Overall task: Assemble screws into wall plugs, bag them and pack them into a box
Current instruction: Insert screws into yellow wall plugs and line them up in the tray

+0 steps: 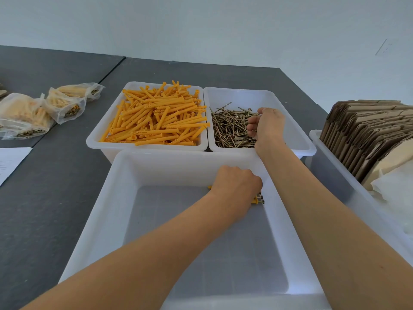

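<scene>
Orange wall plugs [156, 121] fill a white bin [98, 139] at the back left. Brass screws [230, 128] lie in the white bin [297, 130] beside it. My right hand [266, 126] reaches into the screw bin, fingers curled over the pile; whether it holds screws is hidden. My left hand [237, 186] is closed inside the large near white bin [107, 198], resting on a few assembled plugs with screws [258, 199] at the bin's far right corner.
Three clear bags of assembled plugs [29, 113] lie on the dark table [44, 186] at the left. A sheet of paper [11, 162] sits at the left edge. A bin of flattened cardboard boxes [366, 135] stands at the right.
</scene>
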